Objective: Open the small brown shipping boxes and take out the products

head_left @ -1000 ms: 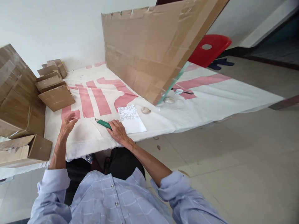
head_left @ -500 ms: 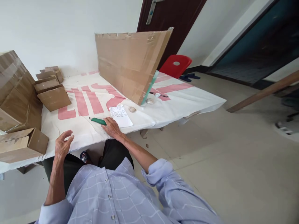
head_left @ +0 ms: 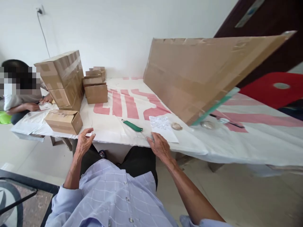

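Observation:
My left hand (head_left: 84, 142) hovers at the table's front edge, just right of a small closed cardboard box (head_left: 62, 122). Its thumb and fingers are apart, with nothing between them. My right hand (head_left: 160, 145) rests on the front edge with its fingers stretched out, holding nothing. It touches or lies right beside a white sheet of paper (head_left: 169, 135) with small pale marks or pieces on it; blur hides which. A green utility knife (head_left: 133, 126) lies on the cloth between my hands, apart from both. Behind the paper's right side sits a small tan lump (head_left: 176, 126).
A large cardboard panel (head_left: 194, 72) stands slanted on the cloth-covered table (head_left: 113, 121). Stacked boxes (head_left: 63, 78) and open small boxes (head_left: 96, 93) stand left. A person (head_left: 21, 94) works at the far left end. A red chair (head_left: 276, 90) is at right.
My right hand has come off the green knife and moved nearer the front edge; the knife stays on the cloth. The view has swung left, bringing the other person into sight.

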A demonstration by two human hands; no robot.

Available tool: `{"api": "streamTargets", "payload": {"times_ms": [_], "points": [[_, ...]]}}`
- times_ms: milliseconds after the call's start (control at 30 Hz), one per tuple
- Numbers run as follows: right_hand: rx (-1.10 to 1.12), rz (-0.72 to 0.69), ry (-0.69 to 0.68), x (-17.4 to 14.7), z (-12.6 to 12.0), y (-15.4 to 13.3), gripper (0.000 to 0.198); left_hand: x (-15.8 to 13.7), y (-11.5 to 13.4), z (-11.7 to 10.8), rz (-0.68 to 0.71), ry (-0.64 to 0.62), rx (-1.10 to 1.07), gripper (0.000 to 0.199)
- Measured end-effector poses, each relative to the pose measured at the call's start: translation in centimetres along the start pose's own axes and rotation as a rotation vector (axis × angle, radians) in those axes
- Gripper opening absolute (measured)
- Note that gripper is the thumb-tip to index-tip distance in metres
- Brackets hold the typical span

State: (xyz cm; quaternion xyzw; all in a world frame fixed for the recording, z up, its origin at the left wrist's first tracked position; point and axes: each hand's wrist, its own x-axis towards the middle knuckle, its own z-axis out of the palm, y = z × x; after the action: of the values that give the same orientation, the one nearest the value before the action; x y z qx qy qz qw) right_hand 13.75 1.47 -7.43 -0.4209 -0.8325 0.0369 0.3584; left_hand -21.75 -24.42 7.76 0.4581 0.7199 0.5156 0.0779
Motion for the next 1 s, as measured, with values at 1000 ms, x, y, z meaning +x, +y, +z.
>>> {"api": "streamTargets", "payload": {"times_ms": [1000], "points": [[0.035,-0.004,-0.187,7.9,3.3,-7.4,0.035,7.9,-4.8,-10.2,-0.167,0.284,-0.037,0.070]]}}
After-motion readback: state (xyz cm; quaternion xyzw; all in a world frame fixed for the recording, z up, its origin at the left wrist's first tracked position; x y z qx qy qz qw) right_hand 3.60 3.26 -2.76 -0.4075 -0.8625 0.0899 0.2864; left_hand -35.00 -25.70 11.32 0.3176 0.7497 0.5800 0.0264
